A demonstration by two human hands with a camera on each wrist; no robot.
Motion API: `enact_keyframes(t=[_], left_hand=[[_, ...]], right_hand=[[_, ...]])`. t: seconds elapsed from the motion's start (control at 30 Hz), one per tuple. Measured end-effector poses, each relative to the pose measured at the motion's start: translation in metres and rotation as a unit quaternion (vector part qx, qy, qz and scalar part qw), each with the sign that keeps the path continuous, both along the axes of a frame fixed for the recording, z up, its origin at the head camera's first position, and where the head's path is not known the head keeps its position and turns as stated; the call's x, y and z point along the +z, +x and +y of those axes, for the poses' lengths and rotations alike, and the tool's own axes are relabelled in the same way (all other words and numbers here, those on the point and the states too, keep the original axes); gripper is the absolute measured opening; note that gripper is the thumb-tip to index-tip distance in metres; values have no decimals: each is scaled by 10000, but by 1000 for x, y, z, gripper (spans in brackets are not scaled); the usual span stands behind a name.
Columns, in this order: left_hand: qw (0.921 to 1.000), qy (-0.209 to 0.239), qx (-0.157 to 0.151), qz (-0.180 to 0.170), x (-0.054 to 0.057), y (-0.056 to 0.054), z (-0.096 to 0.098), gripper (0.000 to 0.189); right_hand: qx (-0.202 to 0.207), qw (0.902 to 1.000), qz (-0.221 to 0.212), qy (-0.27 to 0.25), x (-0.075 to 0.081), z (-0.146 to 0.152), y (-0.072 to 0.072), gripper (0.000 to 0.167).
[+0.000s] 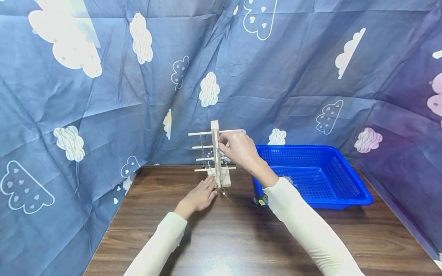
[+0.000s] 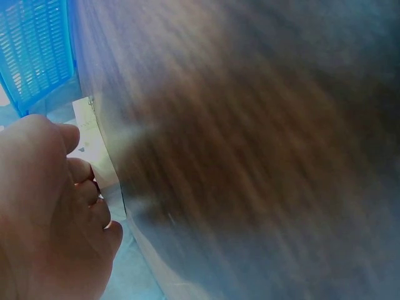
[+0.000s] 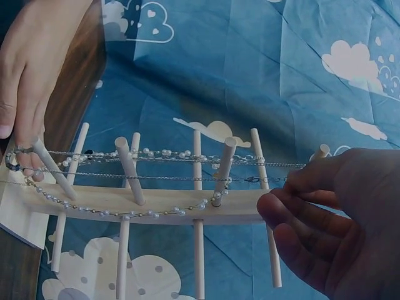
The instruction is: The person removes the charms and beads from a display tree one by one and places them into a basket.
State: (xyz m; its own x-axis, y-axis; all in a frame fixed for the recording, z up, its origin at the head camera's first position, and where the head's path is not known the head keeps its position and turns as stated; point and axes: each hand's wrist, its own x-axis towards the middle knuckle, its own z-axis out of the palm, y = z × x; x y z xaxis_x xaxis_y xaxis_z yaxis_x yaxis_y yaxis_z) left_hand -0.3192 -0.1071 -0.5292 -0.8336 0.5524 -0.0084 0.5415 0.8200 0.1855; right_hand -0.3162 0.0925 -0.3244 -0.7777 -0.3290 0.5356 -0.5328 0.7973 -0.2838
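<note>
A pale wooden jewelry stand (image 1: 215,125) with several crosswise pegs stands near the table's back edge. My right hand (image 1: 239,149) is at its upper part; in the right wrist view, its thumb and fingertips pinch a thin silver chain necklace (image 3: 169,178) by the top peg. The chain stretches along the post toward the base. A pearl-beaded necklace (image 3: 103,206) hangs in a curve from the pegs, with other chains behind it. My left hand (image 1: 199,197) rests on the stand's base (image 1: 226,181), fingers extended. Its fingertips are partly hidden in the left wrist view.
A blue perforated plastic basket (image 1: 352,201) sits on the brown wooden table (image 1: 221,237) to the right, behind my right forearm. A small silvery chain (image 1: 287,179) lies in it. A dark blue cloth (image 1: 276,84) with cloud prints hangs behind the table.
</note>
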Motion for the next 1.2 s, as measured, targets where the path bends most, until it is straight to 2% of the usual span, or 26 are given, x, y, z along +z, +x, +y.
enact_keyframes(t=[0.7,1.0,1.2], left_hand=[[10000,-4,16,-13,2,2,1,61],[10000,4,17,-12,1,2,1,61],[10000,8,20,-23,3,4,0,61]], right_hand=[[107,9997,20,-195,0,4,-2,13],[466,9978,161,-451,-2,5,-5,9],[505,9972,104,-539,-2,5,-5,6]])
